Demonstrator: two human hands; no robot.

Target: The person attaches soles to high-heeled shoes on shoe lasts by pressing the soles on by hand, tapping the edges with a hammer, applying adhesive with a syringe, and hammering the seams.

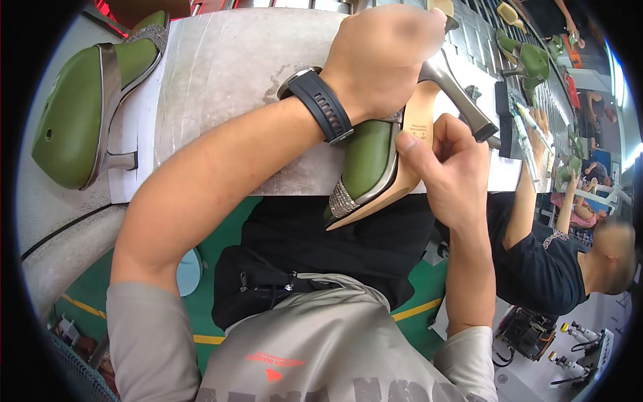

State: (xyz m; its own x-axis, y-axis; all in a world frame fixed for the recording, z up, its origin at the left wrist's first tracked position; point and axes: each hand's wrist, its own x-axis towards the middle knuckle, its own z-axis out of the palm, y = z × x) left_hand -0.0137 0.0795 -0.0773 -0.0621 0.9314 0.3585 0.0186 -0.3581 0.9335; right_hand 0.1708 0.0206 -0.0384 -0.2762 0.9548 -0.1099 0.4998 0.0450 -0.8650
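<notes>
A high-heeled shoe (372,153) is tilted on its side over the table's near edge, its pointed toe towards me. It has a tan sole, a metallic grey heel and a sparkling band near the toe, and a green shoe last fills it. My left hand (388,63) is closed round the back of the shoe, its fingers partly hidden and blurred. On the sole's edge below the heel presses the thumb of my right hand (455,164), with the other fingers curled in. A second shoe on a green last (70,124) lies at the left.
A pale worktable (221,60) lies under my hands, with a slatted conveyor (472,37) beyond it. More shoes on green lasts (534,63) stand on the conveyor at the right. A co-worker (546,261) in a dark shirt sits to my right, arms reaching towards the line.
</notes>
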